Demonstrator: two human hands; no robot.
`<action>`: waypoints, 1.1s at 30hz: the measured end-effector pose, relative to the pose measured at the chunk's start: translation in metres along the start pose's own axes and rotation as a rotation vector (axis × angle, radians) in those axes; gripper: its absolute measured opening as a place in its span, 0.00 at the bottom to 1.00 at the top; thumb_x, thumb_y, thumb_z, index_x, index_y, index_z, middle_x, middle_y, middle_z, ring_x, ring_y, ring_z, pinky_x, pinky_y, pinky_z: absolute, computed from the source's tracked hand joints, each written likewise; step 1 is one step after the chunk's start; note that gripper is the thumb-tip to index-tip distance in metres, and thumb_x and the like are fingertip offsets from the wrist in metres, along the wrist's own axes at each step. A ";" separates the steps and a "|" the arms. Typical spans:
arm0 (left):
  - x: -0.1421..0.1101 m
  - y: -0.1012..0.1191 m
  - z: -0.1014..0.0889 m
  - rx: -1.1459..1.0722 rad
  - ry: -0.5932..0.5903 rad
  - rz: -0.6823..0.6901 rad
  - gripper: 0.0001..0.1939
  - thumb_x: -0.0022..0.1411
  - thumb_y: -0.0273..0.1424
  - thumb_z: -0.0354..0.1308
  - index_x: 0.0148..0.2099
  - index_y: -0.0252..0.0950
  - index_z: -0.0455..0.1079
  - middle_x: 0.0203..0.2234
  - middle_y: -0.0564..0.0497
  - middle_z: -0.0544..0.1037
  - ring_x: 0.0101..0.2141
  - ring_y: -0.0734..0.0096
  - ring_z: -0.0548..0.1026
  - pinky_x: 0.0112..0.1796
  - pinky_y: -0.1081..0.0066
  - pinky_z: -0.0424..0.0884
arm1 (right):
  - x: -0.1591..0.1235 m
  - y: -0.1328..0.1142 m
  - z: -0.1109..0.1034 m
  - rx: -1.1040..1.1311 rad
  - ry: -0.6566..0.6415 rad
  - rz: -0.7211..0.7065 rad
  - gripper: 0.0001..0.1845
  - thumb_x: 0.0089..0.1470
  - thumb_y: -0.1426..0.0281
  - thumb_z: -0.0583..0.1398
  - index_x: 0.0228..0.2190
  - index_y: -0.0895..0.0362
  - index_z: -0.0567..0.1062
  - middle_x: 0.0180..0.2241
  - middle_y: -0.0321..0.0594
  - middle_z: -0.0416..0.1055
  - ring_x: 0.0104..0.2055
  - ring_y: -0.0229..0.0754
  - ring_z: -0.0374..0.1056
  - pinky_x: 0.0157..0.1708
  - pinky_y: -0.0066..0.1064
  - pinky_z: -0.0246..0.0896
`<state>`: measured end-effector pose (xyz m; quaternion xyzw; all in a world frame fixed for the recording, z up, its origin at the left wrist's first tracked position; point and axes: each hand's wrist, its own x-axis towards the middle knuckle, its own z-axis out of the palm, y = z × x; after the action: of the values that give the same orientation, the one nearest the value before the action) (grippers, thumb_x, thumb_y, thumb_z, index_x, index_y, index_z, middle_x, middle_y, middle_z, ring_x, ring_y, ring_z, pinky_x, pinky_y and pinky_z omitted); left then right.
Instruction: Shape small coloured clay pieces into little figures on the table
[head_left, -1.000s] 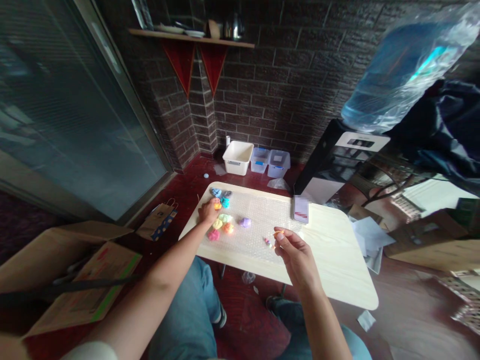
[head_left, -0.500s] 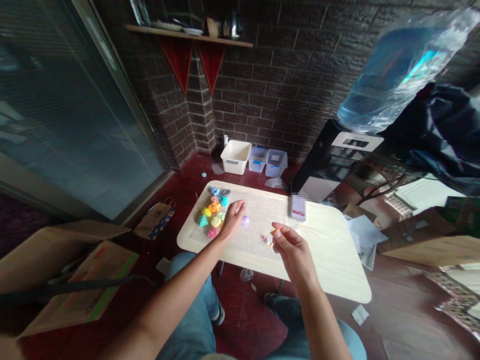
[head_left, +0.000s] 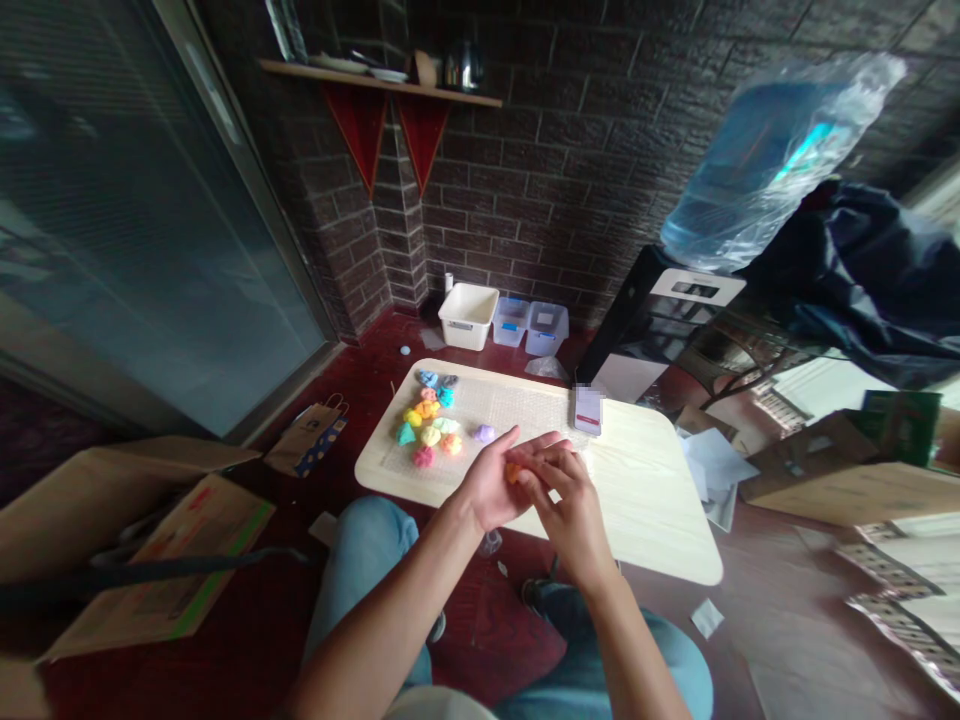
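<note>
My left hand [head_left: 491,490] is turned palm up above the near side of the table, its fingers stretched out. My right hand [head_left: 574,500] pinches a small lump of orange modelling clay [head_left: 514,472] against the left palm. Beyond them, soft lumps of coloured clay lie on a sheet of bubble wrap [head_left: 517,402], among them a pink lump [head_left: 424,456], a green lump [head_left: 406,433] and a blue lump [head_left: 428,378]. A purple lump [head_left: 484,433] lies apart from the others, closest to my left hand. My hands hide part of the table.
A phone [head_left: 589,412] stands at the far edge of the pale table [head_left: 652,500]. Behind it on the floor are a white bin [head_left: 469,330] and two clear boxes [head_left: 546,330]. A water dispenser [head_left: 637,330] is at right, a cardboard box [head_left: 165,560] at left.
My left hand has moved right from beside the clay lumps and turned palm up. My right hand has brought the orange clay onto it. The small beads seen earlier are hidden behind my hands.
</note>
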<state>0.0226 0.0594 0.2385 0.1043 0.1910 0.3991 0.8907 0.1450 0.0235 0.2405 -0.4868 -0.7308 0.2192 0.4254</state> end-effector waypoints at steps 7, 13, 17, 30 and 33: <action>-0.007 -0.015 0.006 0.048 -0.048 0.098 0.22 0.62 0.48 0.49 0.39 0.37 0.74 0.36 0.45 0.79 0.43 0.63 0.74 0.45 0.65 0.68 | 0.019 -0.012 0.005 -0.127 0.133 -0.083 0.23 0.65 0.63 0.46 0.59 0.50 0.61 0.62 0.46 0.56 0.65 0.51 0.48 0.61 0.54 0.44; 0.000 -0.026 0.005 0.130 -0.099 0.259 0.32 0.59 0.58 0.42 0.57 0.48 0.66 0.59 0.48 0.66 0.62 0.52 0.57 0.55 0.51 0.57 | 0.018 -0.024 0.033 -0.382 -0.013 -0.132 0.32 0.64 0.58 0.44 0.66 0.51 0.45 0.69 0.46 0.36 0.70 0.58 0.25 0.61 0.64 0.27; 0.004 -0.036 0.005 0.029 -0.156 0.307 0.32 0.62 0.56 0.37 0.64 0.54 0.57 0.65 0.54 0.57 0.66 0.55 0.45 0.60 0.50 0.46 | 0.019 -0.030 0.033 -0.444 0.044 -0.140 0.34 0.63 0.54 0.43 0.66 0.50 0.40 0.69 0.44 0.29 0.69 0.58 0.21 0.61 0.64 0.26; -0.012 -0.049 0.008 -0.085 -0.059 0.311 0.28 0.66 0.49 0.31 0.65 0.55 0.54 0.66 0.58 0.54 0.67 0.60 0.42 0.61 0.50 0.44 | 0.002 -0.017 0.034 -0.517 -0.050 -0.242 0.35 0.64 0.57 0.45 0.66 0.51 0.37 0.69 0.44 0.23 0.69 0.59 0.21 0.62 0.62 0.27; -0.016 -0.042 0.017 -0.075 -0.114 0.257 0.28 0.67 0.47 0.34 0.66 0.50 0.53 0.66 0.55 0.54 0.67 0.59 0.43 0.62 0.51 0.43 | 0.011 -0.018 0.027 -0.531 0.014 -0.185 0.33 0.65 0.59 0.42 0.66 0.52 0.35 0.69 0.44 0.23 0.69 0.57 0.21 0.62 0.62 0.27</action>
<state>0.0483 0.0193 0.2435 0.1172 0.1100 0.5101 0.8449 0.1110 0.0276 0.2437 -0.5140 -0.8010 -0.0228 0.3063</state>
